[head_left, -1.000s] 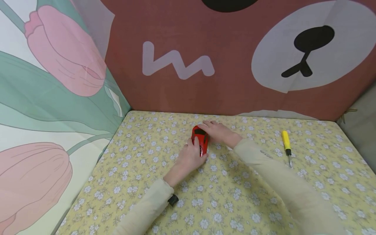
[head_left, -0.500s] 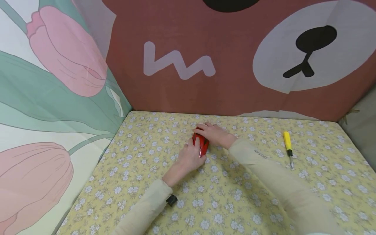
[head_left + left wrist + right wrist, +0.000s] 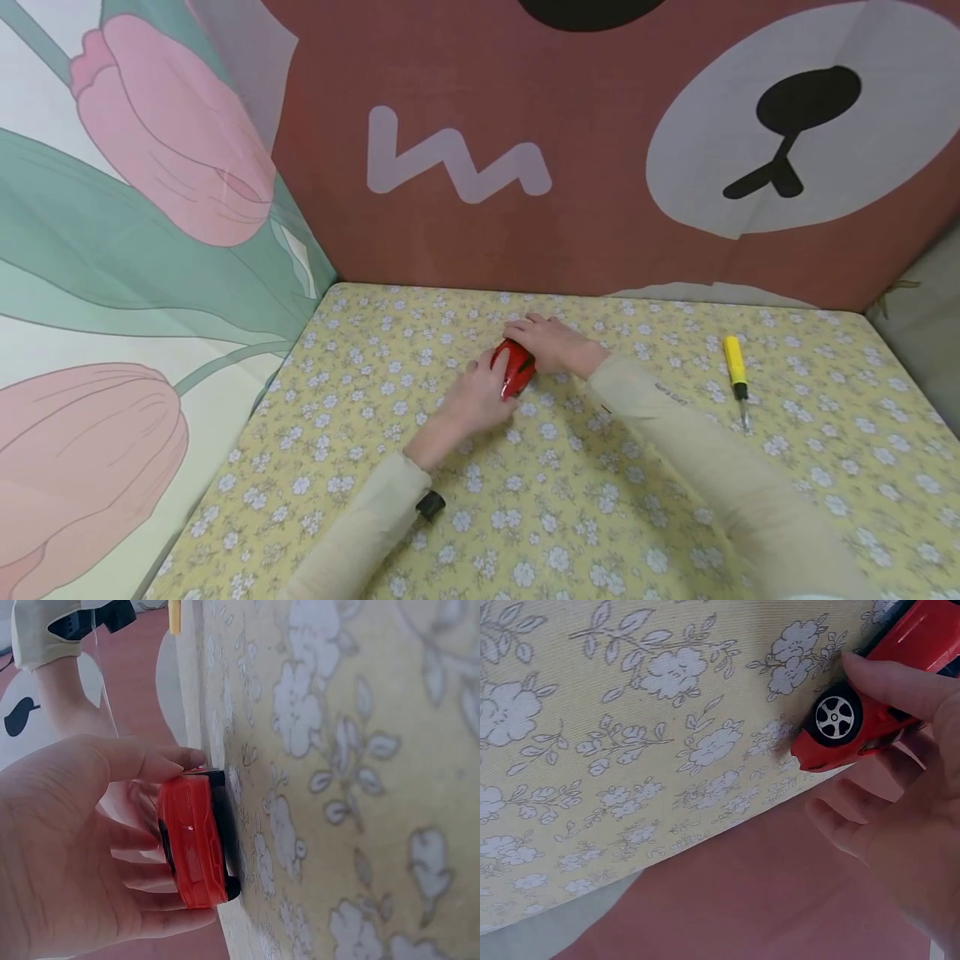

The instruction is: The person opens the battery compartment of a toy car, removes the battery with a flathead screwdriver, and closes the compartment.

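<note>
A red toy car [image 3: 517, 368] with dark windows is at the middle of the cloth, between the two hands. My left hand [image 3: 474, 398] grips its near end; in the left wrist view the thumb lies along one side of the car [image 3: 196, 844] and the fingers round the other. From the far right, my right hand [image 3: 553, 343] holds the other end. Seen from the right wrist, the thumb presses beside a silver-spoked wheel [image 3: 835, 718], while other fingers reach behind the body. Black tyres at the near end face the cloth.
A screwdriver [image 3: 733, 362] with a yellow and black handle lies on the right of the flowered yellow tablecloth [image 3: 360, 392]. Behind the table rises a reddish-brown printed backdrop [image 3: 465, 242], and a tulip-print curtain [image 3: 247, 308] hangs along the left.
The right hand has shifted left onto the car's far end. The car has turned, its near end swinging left, and the left hand has drawn slightly left and toward me.
</note>
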Demonstrator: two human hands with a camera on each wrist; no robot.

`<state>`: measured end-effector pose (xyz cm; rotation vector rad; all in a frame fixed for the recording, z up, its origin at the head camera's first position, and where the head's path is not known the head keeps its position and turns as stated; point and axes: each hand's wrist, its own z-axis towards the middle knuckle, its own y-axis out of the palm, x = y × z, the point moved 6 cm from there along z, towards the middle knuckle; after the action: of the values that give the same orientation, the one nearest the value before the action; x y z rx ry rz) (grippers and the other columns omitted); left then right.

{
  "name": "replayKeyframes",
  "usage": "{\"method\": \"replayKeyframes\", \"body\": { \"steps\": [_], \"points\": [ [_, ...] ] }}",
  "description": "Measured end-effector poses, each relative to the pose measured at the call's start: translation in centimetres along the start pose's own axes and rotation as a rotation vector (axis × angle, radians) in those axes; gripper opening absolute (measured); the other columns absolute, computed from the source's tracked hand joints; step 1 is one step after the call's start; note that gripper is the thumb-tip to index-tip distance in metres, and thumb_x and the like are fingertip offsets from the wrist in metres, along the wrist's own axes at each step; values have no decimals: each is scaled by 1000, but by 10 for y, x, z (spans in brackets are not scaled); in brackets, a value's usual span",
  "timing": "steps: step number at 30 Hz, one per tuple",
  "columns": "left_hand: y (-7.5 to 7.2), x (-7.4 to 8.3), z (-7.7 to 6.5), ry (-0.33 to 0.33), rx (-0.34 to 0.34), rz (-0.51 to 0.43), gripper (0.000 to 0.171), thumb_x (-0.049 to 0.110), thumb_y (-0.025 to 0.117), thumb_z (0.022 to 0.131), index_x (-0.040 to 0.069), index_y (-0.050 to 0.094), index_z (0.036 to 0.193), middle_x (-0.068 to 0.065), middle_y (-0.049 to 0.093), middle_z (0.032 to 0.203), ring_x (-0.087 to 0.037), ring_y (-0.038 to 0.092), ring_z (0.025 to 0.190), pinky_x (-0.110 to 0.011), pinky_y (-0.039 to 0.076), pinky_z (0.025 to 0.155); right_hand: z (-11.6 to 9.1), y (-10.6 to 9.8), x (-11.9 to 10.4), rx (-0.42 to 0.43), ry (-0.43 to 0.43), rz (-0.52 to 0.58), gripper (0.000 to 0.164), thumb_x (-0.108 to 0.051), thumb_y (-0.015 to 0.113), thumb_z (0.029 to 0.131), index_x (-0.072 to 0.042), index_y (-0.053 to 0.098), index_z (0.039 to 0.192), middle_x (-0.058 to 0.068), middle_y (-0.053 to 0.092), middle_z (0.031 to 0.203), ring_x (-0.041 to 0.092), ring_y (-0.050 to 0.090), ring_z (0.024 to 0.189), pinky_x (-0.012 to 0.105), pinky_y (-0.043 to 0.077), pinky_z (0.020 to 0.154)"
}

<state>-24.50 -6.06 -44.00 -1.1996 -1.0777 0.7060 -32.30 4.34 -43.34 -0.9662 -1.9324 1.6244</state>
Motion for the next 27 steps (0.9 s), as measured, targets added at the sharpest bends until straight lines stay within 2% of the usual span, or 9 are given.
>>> {"method": "replayKeyframes", "body": {
  "steps": [6, 12, 19, 23, 27],
  "points": [
    [-2, -4, 0, -16, -2, -31, 70, 25, 72, 94, 1, 41, 152, -22, 51, 136, -37, 60, 109, -47, 55, 88, -6, 0, 8, 2, 9, 11, 66, -11, 80, 90, -9, 51, 149, 13, 51, 149, 40, 47, 134, 57, 43, 108],
    [-3, -12, 5, -37, -2, 22, 70, 30, 71, 95, 4, 42, 153, -23, 52, 139, -39, 61, 113, -49, 55, 88, -16, 3, 20, -13, 27, 66, 80, -11, 87, 82, -9, 48, 152, 16, 50, 145, 39, 51, 126, 55, 47, 102],
    [-4, -23, 12, -60, 2, 77, 72, 38, 71, 97, 6, 42, 154, -19, 53, 144, -39, 60, 118, -49, 54, 92, -28, 9, 33, -8, 66, 130, 80, -18, 88, 82, -12, 48, 151, 17, 51, 136, 35, 54, 116, 52, 50, 94],
    [-4, -29, 17, -43, 4, 30, 73, 37, 73, 97, 4, 43, 154, -18, 54, 145, -37, 61, 119, -47, 54, 94, -40, 9, 37, -3, 80, 161, 81, -18, 87, 83, -10, 47, 153, 17, 53, 132, 34, 54, 113, 52, 50, 93],
    [-6, -33, 24, -20, -36, -50, 76, 36, 75, 96, 4, 40, 156, -18, 52, 150, -36, 58, 124, -46, 51, 100, -50, 10, 40, 8, 88, 191, 80, -18, 86, 85, -9, 46, 153, 17, 54, 129, 33, 55, 110, 51, 51, 92]
  ]
}}
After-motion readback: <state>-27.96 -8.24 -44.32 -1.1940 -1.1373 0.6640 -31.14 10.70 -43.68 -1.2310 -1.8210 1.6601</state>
